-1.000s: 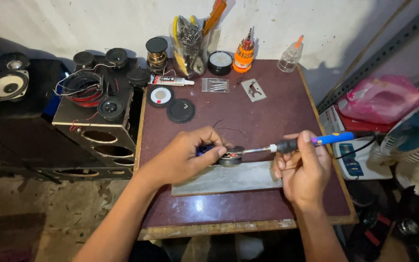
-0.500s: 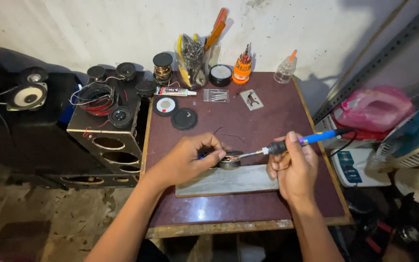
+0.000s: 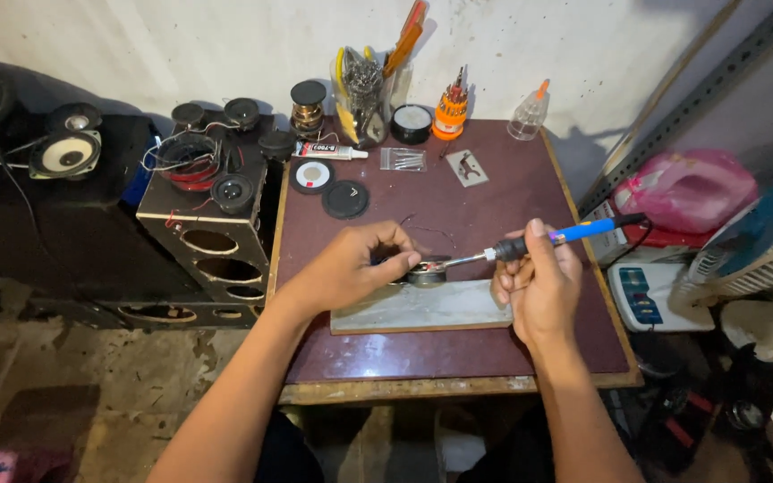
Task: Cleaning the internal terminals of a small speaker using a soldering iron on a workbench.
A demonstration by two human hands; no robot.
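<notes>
Left hand: the left hand (image 3: 351, 268), just left of the frame's centre, is curled narrowly around a small round dark speaker driver (image 3: 426, 271), fingers pinching its near side and steadying it.
Right hand: the right hand (image 3: 539, 286), right of centre, is closed in a pen-like grip on a soldering iron with a blue handle and black collar (image 3: 547, 240); the handle runs up and right, and the thin metal tip points left.
Contact: the iron's tip meets the top edge of the driver (whether it rests on a terminal is too small to tell).
Driver's place: at the frame's centre, on the far edge of a pale rectangular stone slab (image 3: 422, 307) lying on a dark reddish-brown wooden table (image 3: 494, 353).
Wires: thin dark leads (image 3: 431, 231) curl on the tabletop just beyond the driver.
Back of table, upper centre: a clear jar crammed with tools and orange-handled pliers (image 3: 369, 94), an orange screwdriver-bit set (image 3: 451, 107), a clear squeeze bottle with an orange nozzle (image 3: 530, 112), a white glue tube (image 3: 328, 150) lying flat, and two flat black discs (image 3: 344, 199) side by side.
Left of table: a black wooden speaker cabinet with open round cut-outs (image 3: 212, 246), loose drivers and a red wire coil on top.
Right edge: a pink plastic bag (image 3: 686, 188) and part of a fan (cut off by the frame).
</notes>
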